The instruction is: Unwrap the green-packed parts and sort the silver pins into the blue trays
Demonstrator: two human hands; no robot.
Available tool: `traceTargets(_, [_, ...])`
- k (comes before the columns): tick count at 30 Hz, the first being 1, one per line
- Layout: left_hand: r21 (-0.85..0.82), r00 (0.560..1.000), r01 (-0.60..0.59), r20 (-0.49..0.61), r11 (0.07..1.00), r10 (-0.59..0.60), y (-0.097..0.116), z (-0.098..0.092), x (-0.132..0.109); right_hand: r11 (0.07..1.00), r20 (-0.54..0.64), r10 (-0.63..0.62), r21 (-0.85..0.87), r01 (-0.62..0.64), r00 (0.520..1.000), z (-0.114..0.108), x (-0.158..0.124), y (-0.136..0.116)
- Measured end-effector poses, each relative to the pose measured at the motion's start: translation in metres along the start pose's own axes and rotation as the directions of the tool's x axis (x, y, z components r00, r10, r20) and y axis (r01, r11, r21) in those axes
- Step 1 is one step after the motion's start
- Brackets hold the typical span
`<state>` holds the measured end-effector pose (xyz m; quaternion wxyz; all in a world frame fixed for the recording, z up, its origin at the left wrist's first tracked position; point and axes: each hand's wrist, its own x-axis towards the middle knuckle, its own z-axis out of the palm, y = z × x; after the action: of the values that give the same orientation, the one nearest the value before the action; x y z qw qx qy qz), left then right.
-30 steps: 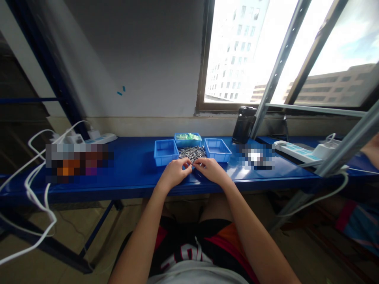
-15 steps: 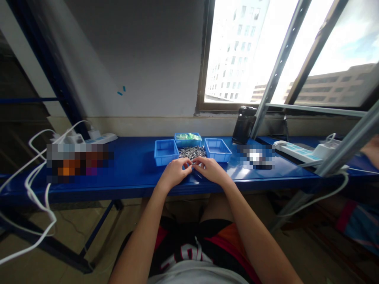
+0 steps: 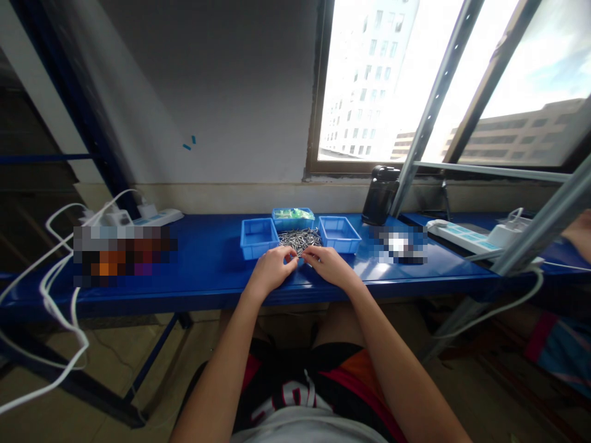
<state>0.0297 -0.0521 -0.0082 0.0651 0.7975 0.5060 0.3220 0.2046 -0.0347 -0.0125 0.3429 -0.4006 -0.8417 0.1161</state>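
A pile of small metal pieces (image 3: 300, 239) lies on the blue table (image 3: 194, 258), between two blue bins. My left hand (image 3: 273, 267) is at the near left edge of the pile, thumb and fingers pinched together. Facing it, my right hand (image 3: 330, 266) is pinched at the near right edge. The fingertips are close to each other, and whatever they hold is too small to make out. The left bin (image 3: 259, 237) and the right bin (image 3: 340, 234) look bare inside. Behind the pile, a third bin (image 3: 293, 225) holds green plastic packets (image 3: 293, 214).
Power strips (image 3: 159, 218) with white cables lie at the left and right (image 3: 462, 236). A black device (image 3: 380, 195) stands by a metal post (image 3: 429, 117). Blurred items lie on both sides. Another person's hand (image 3: 580, 237) shows at the right edge.
My fingertips have parted slightly over the near edge of the pile. The bins and the pile stay in place.
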Motion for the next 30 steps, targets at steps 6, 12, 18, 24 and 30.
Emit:
traceTargets(6, [0.041, 0.997, 0.079, 0.000, 0.996, -0.079, 0.0020, -0.0005, 0.0000, 1.000, -0.020, 0.019, 0.011, -0.019, 1.000, -0.0002, -0.0003, 0.0008])
traceTargets(12, [0.012, 0.998, 0.055, -0.009, 0.998, -0.055, 0.0003, -0.0005, -0.0005, 0.999, -0.034, 0.033, -0.001, -0.033, 0.999, 0.0002, 0.0005, 0.0010])
traceTargets(18, [-0.021, 0.999, 0.051, -0.013, 0.998, -0.051, -0.0042, 0.0011, 0.0003, 0.998, -0.046, 0.063, 0.006, -0.062, 0.997, 0.0004, 0.0010, 0.0027])
traceTargets(24, [-0.035, 0.997, 0.070, -0.014, 0.997, -0.071, -0.0013, -0.0007, -0.0007, 0.998, -0.046, 0.058, 0.030, -0.057, 0.997, -0.0003, -0.0002, 0.0009])
traceTargets(30, [-0.014, 0.995, 0.100, -0.021, 0.995, -0.100, 0.0007, -0.0018, -0.0015, 0.997, -0.025, 0.069, 0.039, -0.068, 0.997, -0.0013, -0.0008, -0.0008])
